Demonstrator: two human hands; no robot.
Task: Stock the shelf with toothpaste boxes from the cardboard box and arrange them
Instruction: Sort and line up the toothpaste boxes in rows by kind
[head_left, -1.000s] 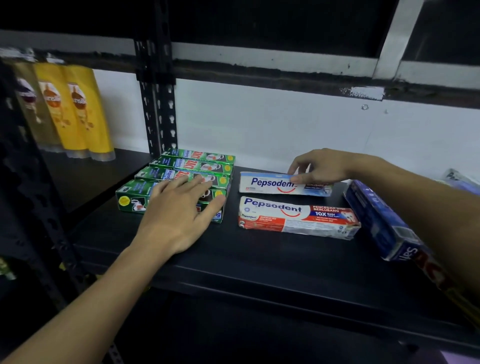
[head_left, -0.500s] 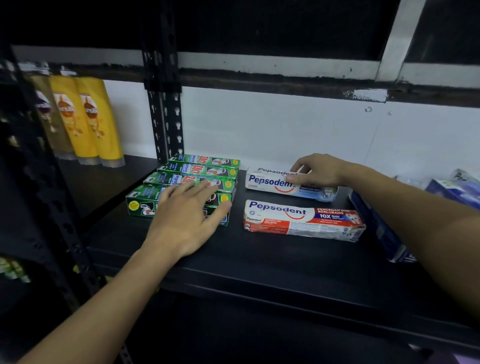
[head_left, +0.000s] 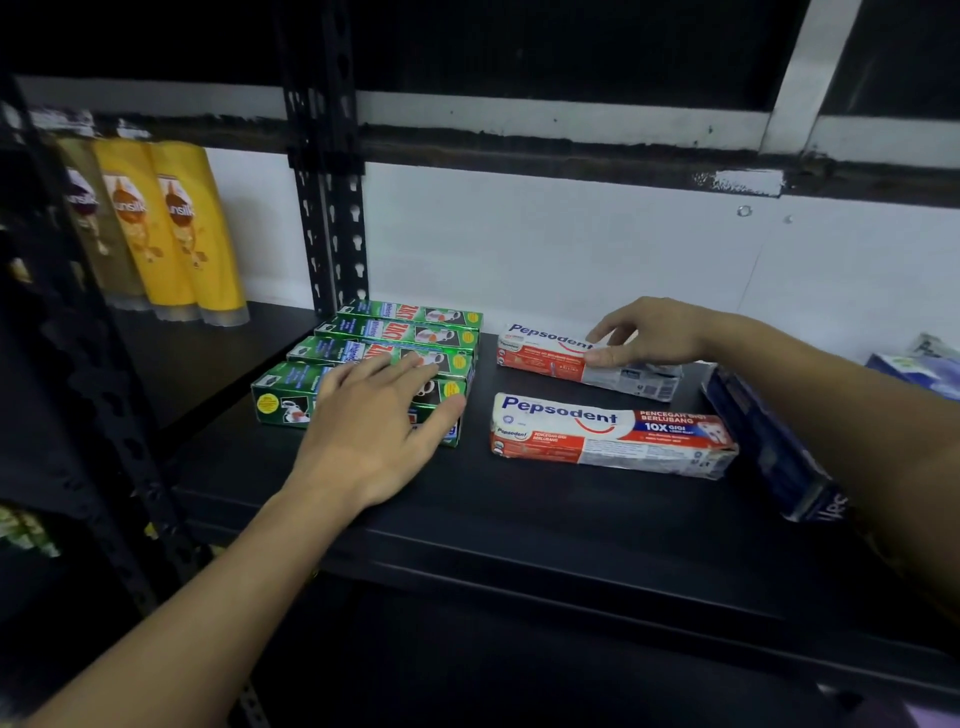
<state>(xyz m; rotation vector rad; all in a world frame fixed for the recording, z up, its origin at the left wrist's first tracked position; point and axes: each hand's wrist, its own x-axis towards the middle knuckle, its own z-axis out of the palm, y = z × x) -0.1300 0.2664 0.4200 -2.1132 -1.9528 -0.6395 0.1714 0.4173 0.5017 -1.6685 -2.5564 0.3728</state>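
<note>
Lying flat on the black shelf, the front Pepsodent box has its logo facing up. Just behind it, with a gap between them, is the rear Pepsodent box. The right hand holds the right half of that box, reaching in from the right with the forearm passing above and to the right of the front Pepsodent box. Its thumb presses the near face and its fingers curl over the far edge, pinching the box. Whether that box is lifted off the shelf is unclear.

Left of the front Pepsodent box is a row of four green toothpaste boxes, side by side. The left hand rests palm-down on the nearest one, wrist straight, fingers extended and slightly spread, thumb out toward the front Pepsodent box.

Right of the front Pepsodent box is a dark blue box, lying at an angle. Far to its left, beyond a black upright post, are yellow shampoo bottles.
</note>
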